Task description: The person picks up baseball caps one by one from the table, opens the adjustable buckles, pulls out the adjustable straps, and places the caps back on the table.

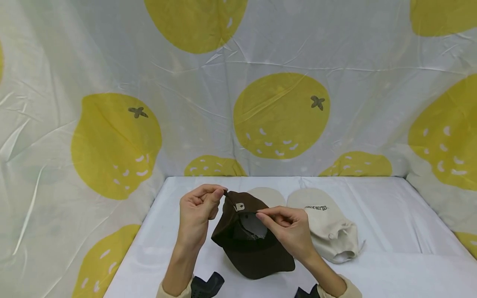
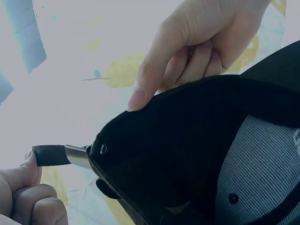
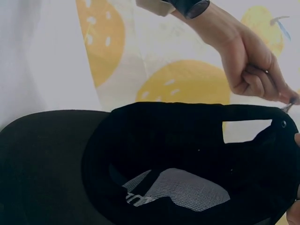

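Note:
A dark brown baseball cap [image 1: 257,260] is held up off the white surface, its visor toward me and its inside showing. Between thumb and forefinger my left hand [image 1: 201,203] pinches the end of the cap's back strap [image 2: 50,155]. The strap is drawn out through a metal buckle [image 2: 77,155] at the edge of the cap. My right hand [image 1: 288,227] pinches the cap's rim on the other side, thumb over the edge. In the right wrist view, the back opening and the pale mesh lining [image 3: 192,190] show; only bits of my right hand [image 3: 293,213] appear there.
Behind my right hand a beige cap [image 1: 320,207] with dark lettering lies on the white-covered table [image 1: 391,223]. Another pale rounded piece [image 1: 266,194] shows partly behind the brown cap. A lemon-print cloth [image 1: 201,124] hangs behind and at the sides.

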`<state>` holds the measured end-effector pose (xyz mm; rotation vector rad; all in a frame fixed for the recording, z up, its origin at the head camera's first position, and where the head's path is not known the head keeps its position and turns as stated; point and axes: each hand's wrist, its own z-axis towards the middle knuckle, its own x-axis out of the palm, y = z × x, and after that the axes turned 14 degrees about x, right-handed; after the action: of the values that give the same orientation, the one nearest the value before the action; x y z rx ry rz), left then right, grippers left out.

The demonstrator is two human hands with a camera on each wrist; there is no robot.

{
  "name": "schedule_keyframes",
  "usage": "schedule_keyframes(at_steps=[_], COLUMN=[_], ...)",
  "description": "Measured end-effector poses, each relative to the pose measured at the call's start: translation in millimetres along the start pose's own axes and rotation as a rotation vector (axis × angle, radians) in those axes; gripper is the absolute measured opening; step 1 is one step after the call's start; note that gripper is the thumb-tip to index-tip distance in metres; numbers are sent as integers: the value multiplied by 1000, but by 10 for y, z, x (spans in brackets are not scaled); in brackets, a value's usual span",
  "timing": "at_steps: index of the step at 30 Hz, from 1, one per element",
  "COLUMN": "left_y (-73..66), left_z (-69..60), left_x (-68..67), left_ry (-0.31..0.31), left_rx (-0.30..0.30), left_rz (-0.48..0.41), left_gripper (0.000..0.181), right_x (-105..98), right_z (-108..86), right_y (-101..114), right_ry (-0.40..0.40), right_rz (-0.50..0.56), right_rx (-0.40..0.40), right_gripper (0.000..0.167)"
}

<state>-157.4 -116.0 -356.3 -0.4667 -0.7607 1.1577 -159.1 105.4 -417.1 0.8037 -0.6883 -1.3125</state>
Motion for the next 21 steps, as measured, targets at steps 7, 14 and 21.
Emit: schedule_keyframes(at_steps=[7,14,21], left_y=[29,71,100], left_z=[18,46,66], left_x=[28,39,6], left_ry=[78,124,157], left_rx=[4,-30,-30], left_rz=[-20,1,8], left_gripper=[24,23,22], right_x=[-5,-8,27], right_z=[7,41,103], right_y=[21,50,89], right_ry=[9,29,86], right_rz=[-8,-51,-120], right_rx=[-7,10,9], right_gripper=[24,21,20])
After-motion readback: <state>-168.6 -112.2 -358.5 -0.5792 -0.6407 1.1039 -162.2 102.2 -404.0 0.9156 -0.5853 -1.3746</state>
